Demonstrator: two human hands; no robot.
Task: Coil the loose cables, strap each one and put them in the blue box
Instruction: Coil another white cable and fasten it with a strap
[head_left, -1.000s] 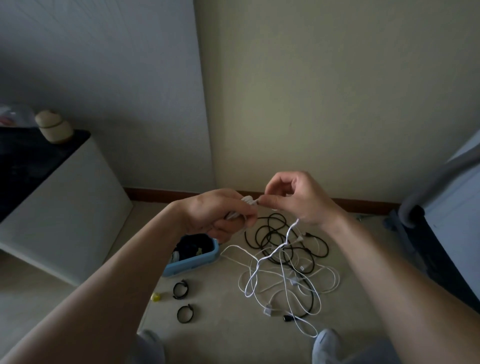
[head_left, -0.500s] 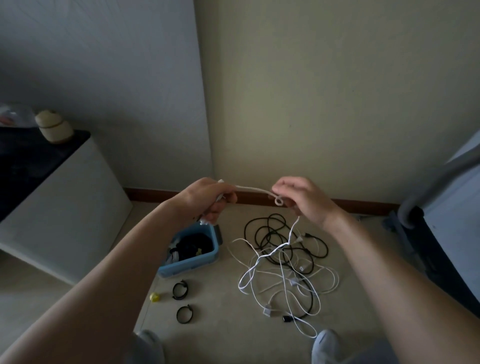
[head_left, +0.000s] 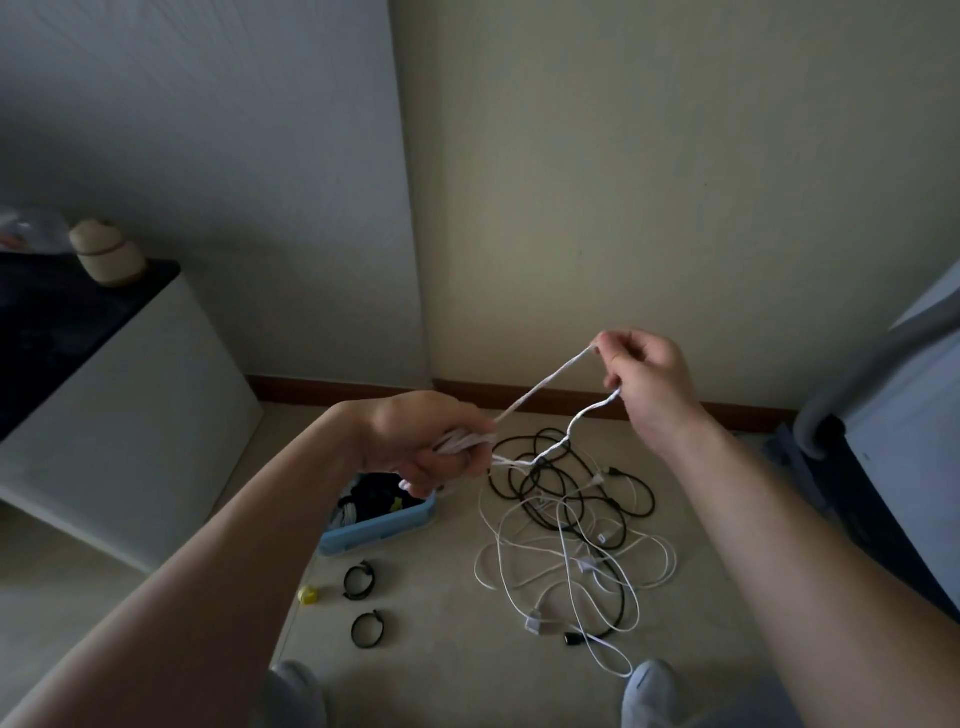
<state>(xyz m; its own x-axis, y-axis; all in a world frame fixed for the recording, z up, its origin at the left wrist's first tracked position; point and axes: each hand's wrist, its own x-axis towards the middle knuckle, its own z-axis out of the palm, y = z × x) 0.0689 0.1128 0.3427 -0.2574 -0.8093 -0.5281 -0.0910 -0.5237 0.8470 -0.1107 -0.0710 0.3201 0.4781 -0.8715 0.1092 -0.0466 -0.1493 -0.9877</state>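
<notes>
**Hands.** The left hand (head_left: 426, 441) is closed around a bundle of gathered loops of the white cable (head_left: 540, 387), held low over the floor (head_left: 441, 665). The right hand (head_left: 649, 384) is raised higher and well apart from the left. The same cable is pinched at its fingertips (head_left: 605, 345). 1 strand is drawn taut from the left hand up to these fingertips. A further strand drops from beneath the right hand to the floor.

**Task items.** The hanging strand ends in a tangle of loose cables (head_left: 571, 525), black and white, lying on the floor ahead of the person, between the 2 forearms. The blue box (head_left: 374, 530) stands on the floor just left of the tangle, partly covered by the left hand. Dark contents, with some white and yellow, are seen inside it; they cannot be identified. A black strap (head_left: 358, 580) and a second black strap (head_left: 367, 630), both looped, lie near the box on its near side. A small yellow object (head_left: 308, 595) lies just beside the first.

**Surroundings.** A white cabinet (head_left: 156, 441) with a dark top stands at the left, and a pale jar (head_left: 106, 252) is set on it.
</notes>
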